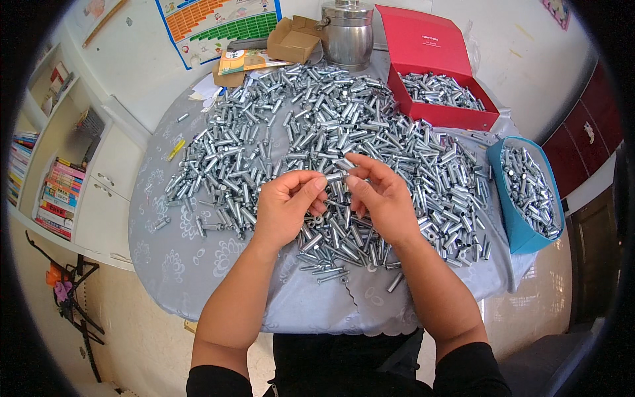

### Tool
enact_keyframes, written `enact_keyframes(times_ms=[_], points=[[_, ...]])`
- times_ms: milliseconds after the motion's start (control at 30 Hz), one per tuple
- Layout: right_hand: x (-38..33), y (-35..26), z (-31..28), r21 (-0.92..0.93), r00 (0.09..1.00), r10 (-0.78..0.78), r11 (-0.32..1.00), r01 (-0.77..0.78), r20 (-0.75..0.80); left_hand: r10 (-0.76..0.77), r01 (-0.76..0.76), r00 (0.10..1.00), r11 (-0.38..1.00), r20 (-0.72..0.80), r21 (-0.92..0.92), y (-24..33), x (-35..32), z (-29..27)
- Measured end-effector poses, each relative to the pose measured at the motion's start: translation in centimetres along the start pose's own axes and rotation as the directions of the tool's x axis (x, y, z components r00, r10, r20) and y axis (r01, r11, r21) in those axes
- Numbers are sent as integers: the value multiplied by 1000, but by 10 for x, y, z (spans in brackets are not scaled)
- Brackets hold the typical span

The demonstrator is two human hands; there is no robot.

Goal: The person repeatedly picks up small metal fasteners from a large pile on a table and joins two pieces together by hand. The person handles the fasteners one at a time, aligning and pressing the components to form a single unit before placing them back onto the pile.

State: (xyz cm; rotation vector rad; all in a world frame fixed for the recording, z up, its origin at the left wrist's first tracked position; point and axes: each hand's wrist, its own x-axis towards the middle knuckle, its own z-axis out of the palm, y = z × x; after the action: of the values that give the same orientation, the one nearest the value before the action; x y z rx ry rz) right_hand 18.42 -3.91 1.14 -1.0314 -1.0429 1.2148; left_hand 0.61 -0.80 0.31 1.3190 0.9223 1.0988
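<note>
head view: the left grip (286, 204) pinches a metal bolt (336, 177) between thumb and fingers, the piece lying level in the gap between the two hands. the right grip (387, 202) is half curled at the bolt's other end; whether it clasps it too, i cannot tell. loose bolts (331, 119) heap under, around and beyond both grips on the cloth-covered surface (188, 264). right of the right grip stands a blue bin (508, 205) of bolts; farther off, beyond it to the right, an open red box (456, 117) holds more. left of the left grip lies a yellow pen-like thing (176, 150); well beyond both stands a pot (349, 40).
</note>
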Motion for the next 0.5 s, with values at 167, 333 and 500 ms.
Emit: enact_keyframes(times_ms=[167, 333, 500], points=[[5, 3, -11, -152, 994, 101, 984, -92, 48, 1, -1, 999, 1000, 40, -2, 0, -1, 1], [-1, -2, 3, -34, 1000, 3, 999, -4, -6, -18, 18, 1000, 1000, 14, 6, -1, 0, -1], [1, 4, -7, -150, 996, 39, 988, -27, 74, 2, -2, 1000, 1000, 17, 18, -1, 0, 2]])
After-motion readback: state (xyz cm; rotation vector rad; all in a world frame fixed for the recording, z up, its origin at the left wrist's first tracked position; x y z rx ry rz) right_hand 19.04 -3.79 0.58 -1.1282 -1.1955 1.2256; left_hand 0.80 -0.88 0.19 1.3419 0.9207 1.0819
